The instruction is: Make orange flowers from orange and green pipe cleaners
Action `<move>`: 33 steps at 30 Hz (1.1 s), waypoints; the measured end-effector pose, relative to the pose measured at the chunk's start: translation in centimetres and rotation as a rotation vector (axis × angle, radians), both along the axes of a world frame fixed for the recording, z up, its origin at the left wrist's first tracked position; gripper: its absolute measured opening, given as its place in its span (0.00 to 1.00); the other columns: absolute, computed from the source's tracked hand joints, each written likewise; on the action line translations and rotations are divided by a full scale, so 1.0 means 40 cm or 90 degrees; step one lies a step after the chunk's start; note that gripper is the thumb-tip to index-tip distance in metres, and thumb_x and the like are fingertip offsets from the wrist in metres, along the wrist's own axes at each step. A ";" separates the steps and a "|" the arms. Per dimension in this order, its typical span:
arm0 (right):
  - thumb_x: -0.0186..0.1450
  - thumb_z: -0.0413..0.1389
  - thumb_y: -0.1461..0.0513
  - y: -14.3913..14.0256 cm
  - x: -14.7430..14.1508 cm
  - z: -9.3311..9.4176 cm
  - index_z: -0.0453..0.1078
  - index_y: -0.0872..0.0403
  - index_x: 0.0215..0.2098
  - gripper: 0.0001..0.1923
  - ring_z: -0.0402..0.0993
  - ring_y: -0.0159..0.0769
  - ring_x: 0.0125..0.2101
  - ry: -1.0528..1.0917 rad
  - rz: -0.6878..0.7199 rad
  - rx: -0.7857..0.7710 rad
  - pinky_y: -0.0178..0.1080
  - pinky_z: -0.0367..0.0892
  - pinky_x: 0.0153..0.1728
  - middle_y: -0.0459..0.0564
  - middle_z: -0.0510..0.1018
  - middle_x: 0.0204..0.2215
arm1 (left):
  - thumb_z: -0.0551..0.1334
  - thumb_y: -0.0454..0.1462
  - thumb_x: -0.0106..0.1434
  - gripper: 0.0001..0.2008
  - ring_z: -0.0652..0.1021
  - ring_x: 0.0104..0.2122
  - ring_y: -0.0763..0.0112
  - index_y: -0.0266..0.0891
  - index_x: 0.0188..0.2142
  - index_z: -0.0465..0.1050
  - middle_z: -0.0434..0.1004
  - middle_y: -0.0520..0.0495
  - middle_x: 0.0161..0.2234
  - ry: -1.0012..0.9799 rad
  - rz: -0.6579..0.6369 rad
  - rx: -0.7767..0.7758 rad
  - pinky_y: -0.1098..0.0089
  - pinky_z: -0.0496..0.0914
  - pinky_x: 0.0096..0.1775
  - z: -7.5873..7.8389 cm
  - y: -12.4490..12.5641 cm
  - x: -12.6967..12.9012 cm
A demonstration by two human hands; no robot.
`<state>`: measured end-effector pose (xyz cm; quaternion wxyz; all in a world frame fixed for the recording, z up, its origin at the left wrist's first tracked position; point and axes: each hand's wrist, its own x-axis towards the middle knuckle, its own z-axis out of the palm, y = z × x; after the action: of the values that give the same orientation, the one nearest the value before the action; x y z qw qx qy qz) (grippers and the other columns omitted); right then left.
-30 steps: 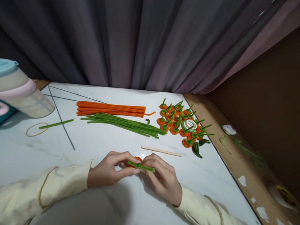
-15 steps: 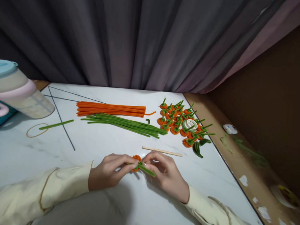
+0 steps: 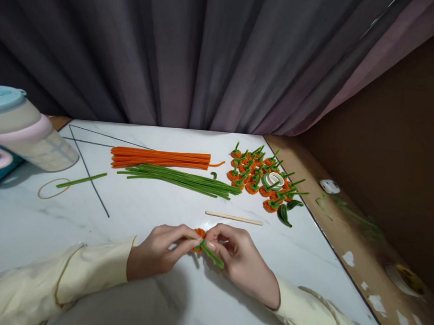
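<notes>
Between my hands, low over the white table, is a small orange pipe-cleaner pumpkin (image 3: 200,233) with a green pipe-cleaner stem (image 3: 213,255) slanting down to the right. My left hand (image 3: 163,251) pinches it from the left, thumb and forefinger closed at the green base. My right hand (image 3: 239,257) is closed on the right side, its fingertips at the green stem. The fingers hide part of the orange loops. Just beyond the right hand lies a thin wooden stick (image 3: 233,218).
Bundles of orange pipe cleaners (image 3: 159,158) and green pipe cleaners (image 3: 180,180) lie farther back. Several finished pumpkins (image 3: 252,187) cluster at right, a tape roll (image 3: 274,180) on them, dark green leaves (image 3: 283,215) beside. A large cup (image 3: 31,135) stands left, near a rubber band (image 3: 43,193).
The green stem has swung to point more steeply downward. My right hand has shifted slightly down and right; the left hand has barely moved.
</notes>
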<state>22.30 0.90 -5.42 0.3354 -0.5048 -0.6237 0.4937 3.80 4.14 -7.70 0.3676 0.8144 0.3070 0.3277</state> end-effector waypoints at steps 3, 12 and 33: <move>0.64 0.47 0.66 -0.003 -0.005 0.001 0.62 0.54 0.27 0.08 0.64 0.29 0.23 -0.078 -0.020 0.166 0.31 0.58 0.22 0.46 0.69 0.22 | 0.59 0.38 0.63 0.08 0.79 0.25 0.71 0.35 0.31 0.71 0.80 0.47 0.26 -0.064 0.036 -0.327 0.76 0.72 0.28 0.024 0.002 0.014; 0.61 0.45 0.71 -0.003 -0.013 -0.014 0.61 0.54 0.34 0.08 0.65 0.35 0.26 -0.189 -0.010 0.468 0.35 0.63 0.23 0.50 0.69 0.26 | 0.66 0.40 0.56 0.11 0.81 0.25 0.70 0.32 0.29 0.71 0.78 0.46 0.25 -0.294 -0.067 -0.937 0.79 0.72 0.28 0.043 0.028 0.016; 0.71 0.41 0.60 0.031 0.011 0.049 0.59 0.53 0.28 0.15 0.63 0.30 0.25 -0.180 0.103 0.211 0.32 0.61 0.27 0.44 0.66 0.24 | 0.53 0.32 0.66 0.06 0.78 0.29 0.73 0.39 0.40 0.67 0.78 0.49 0.32 0.045 -0.013 0.067 0.77 0.69 0.33 0.036 0.008 -0.014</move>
<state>22.75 2.13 -3.47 0.2822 -0.4554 -0.7753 0.3345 3.22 4.47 -6.25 0.3167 0.8465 0.2939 0.3109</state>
